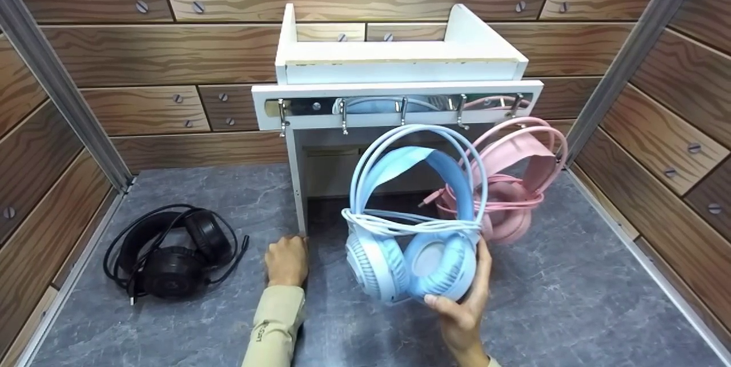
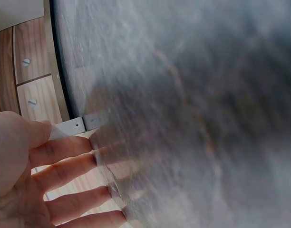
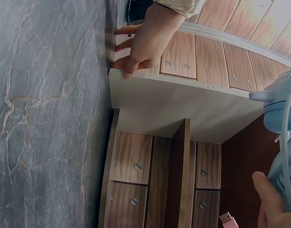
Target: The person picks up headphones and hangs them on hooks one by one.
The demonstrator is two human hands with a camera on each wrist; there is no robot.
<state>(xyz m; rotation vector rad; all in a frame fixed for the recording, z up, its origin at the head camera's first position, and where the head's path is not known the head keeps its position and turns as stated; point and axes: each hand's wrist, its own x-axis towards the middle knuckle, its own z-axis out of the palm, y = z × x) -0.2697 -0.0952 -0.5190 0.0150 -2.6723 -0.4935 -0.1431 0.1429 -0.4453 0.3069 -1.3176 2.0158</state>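
My right hand (image 1: 465,310) grips a pair of light blue headphones (image 1: 374,275) by one ear cup, thumb in front. Their white cable is wound round the middle, and they are upright in front of a white hook rack (image 1: 400,90). At the foot of the rack's left side panel (image 3: 183,97), my left hand (image 1: 286,261) holds the front edge between thumb and fingers, fingertips down at the tabletop. Pink headphones (image 1: 508,221) have their headband at the rightmost hook (image 1: 517,104), partly hidden behind the blue pair. Several metal hooks line the rack's mirrored strip.
Black headphones (image 1: 174,270) with a looped cable lie on the grey marbled tabletop (image 1: 548,310) at the left. Wood-patterned walls (image 1: 171,53) with metal corner posts enclose the sides and back. The pink cable's USB plug (image 3: 226,218) dangles near the rack.
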